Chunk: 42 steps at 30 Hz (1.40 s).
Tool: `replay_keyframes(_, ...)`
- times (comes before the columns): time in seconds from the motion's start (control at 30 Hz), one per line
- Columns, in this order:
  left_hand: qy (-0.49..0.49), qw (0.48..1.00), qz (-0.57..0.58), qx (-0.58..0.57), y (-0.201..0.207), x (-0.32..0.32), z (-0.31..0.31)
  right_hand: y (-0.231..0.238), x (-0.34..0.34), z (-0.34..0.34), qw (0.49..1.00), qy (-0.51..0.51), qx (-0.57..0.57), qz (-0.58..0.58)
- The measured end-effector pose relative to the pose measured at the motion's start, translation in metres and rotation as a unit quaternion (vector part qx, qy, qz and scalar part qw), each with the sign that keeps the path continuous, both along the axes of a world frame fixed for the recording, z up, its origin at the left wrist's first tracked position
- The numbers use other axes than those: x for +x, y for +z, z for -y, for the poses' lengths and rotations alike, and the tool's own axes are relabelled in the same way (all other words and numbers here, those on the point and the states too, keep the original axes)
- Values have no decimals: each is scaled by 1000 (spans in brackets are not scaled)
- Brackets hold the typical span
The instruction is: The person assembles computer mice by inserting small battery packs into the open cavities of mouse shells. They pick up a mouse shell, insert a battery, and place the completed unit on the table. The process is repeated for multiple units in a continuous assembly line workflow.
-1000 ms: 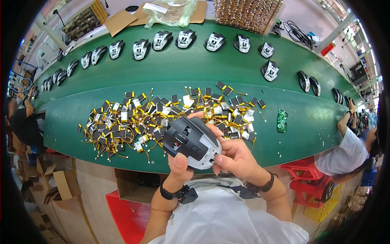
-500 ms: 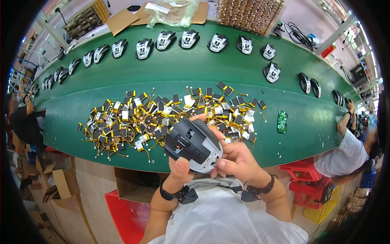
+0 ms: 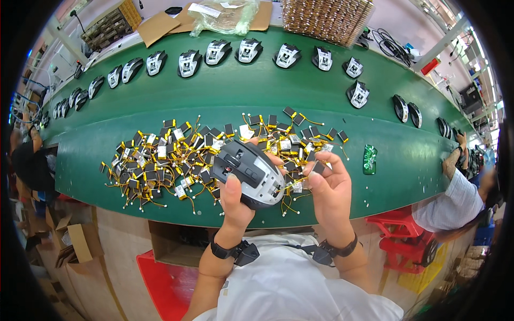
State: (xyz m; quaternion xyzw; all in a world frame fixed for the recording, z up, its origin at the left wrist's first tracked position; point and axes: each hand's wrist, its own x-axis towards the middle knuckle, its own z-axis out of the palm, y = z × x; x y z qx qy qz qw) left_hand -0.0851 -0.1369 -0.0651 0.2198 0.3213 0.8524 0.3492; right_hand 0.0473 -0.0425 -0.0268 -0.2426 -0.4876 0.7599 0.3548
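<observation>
One battery pack (image 3: 318, 167) is pinched in the right hand (image 3: 333, 193), its wire (image 3: 294, 185) reaching the coverless computer mouse (image 3: 247, 172) the left hand (image 3: 237, 208) wraps, mid-frame; connection unclear. Many loose batteries (image 3: 160, 152) cover the worktop (image 3: 401, 176) at centre-left.

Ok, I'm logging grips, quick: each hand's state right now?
Left hand: closed, holding a black-and-grey mouse.
Right hand: closed, pinching a small dark battery.

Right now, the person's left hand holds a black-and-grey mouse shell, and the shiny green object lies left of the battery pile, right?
Not quite: the shiny green object lies right of the battery pile, as the head view shows. The left hand does hold the black-and-grey mouse shell.
</observation>
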Motion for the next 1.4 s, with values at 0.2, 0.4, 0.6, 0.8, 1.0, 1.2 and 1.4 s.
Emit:
replay_keyframes(0.2,-14,990,138,14,10,-4,-7,4,-9,29,970,42,238,11)
replay_keyframes(0.4,-10,988,151,14,12,-9,-5,13,-18,13,797,1,593,114)
replay_keyframes(0.6,-7,982,189,-12,14,-10,-4,24,-17,-2,671,71,729,117)
replay_keyframes(0.8,-55,977,207,-17,14,-13,-5,44,-22,-30,593,148,790,38)
replay_keyframes(1.0,-94,978,180,-39,16,-18,-1,57,-24,-35,567,171,806,-2)
replay_keyframes(1.2,-139,973,185,-8,17,-19,5,54,-21,-25,573,126,810,-22)
replay_keyframes(1.4,-98,980,170,-35,23,-12,1,51,-24,-32,588,112,801,-12)
